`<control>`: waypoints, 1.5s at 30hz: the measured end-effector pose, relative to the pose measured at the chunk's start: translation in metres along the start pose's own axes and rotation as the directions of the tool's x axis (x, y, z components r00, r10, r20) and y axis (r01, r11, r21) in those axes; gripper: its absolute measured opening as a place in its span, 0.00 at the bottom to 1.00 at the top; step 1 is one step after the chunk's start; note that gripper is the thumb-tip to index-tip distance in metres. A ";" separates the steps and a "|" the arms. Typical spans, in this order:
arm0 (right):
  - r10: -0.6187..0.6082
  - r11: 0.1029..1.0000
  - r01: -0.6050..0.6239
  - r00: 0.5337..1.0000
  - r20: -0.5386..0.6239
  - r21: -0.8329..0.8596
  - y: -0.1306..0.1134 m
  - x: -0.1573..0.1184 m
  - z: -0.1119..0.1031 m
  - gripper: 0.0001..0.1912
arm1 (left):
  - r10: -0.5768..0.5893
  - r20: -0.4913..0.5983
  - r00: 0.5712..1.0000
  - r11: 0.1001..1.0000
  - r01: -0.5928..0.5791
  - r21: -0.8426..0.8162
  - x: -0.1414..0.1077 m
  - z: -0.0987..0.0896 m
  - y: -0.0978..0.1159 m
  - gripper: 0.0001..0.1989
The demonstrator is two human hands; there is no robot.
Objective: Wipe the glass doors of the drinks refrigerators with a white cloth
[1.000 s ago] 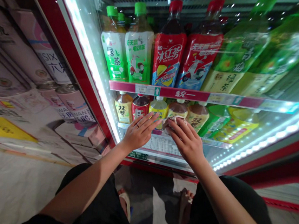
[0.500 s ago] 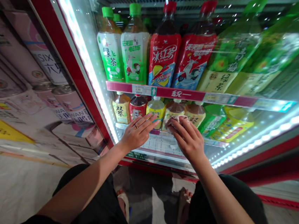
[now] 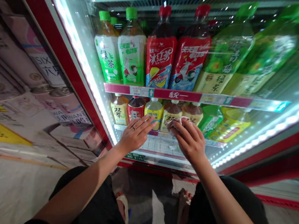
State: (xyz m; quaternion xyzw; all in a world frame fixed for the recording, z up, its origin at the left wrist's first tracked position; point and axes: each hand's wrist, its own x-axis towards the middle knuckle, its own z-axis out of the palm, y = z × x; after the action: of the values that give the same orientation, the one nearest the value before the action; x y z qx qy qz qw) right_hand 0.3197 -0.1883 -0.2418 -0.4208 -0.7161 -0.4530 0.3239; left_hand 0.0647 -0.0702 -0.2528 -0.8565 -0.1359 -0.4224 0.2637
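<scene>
Both hands are at the fridge door (image 3: 162, 145): the left hand (image 3: 135, 135) lies flat and open, and the right hand (image 3: 190, 142) grasps a crumpled cloth (image 3: 178, 123), apparently pressed to the glass in front of the bottles (image 3: 153, 114).

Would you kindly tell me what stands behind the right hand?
Behind the right hand and its white cloth stand two bottles of brown drink with white caps; the hand and cloth cover their lower parts.

Left hand (image 3: 136, 135) flat on cooler glass (image 3: 162, 145) — right hand (image 3: 189, 142) on cloth (image 3: 178, 123)
</scene>
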 end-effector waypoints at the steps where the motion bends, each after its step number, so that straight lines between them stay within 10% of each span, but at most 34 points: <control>1: 0.005 1.000 -0.006 1.000 -0.023 -0.023 0.000 -0.002 0.001 0.18 | 0.001 0.002 1.000 1.000 -0.001 0.004 0.000 0.000 0.000 0.41; 15: 0.073 0.997 -0.072 0.996 0.052 -0.018 0.003 -0.012 0.001 0.29 | 0.014 0.022 1.000 1.000 -0.014 0.008 -0.001 -0.001 0.000 0.40; 45: -0.005 0.999 0.003 0.999 0.045 0.046 0.006 -0.018 -0.004 0.20 | 0.055 0.077 0.995 0.998 -0.057 0.014 -0.003 0.004 0.009 0.38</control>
State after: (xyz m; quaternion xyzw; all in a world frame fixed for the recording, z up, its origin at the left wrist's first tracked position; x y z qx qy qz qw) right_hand 0.3338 -0.1966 -0.2532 -0.4218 -0.7342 -0.4275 0.3166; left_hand 0.0698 -0.0755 -0.2601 -0.8735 -0.1253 -0.3804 0.2769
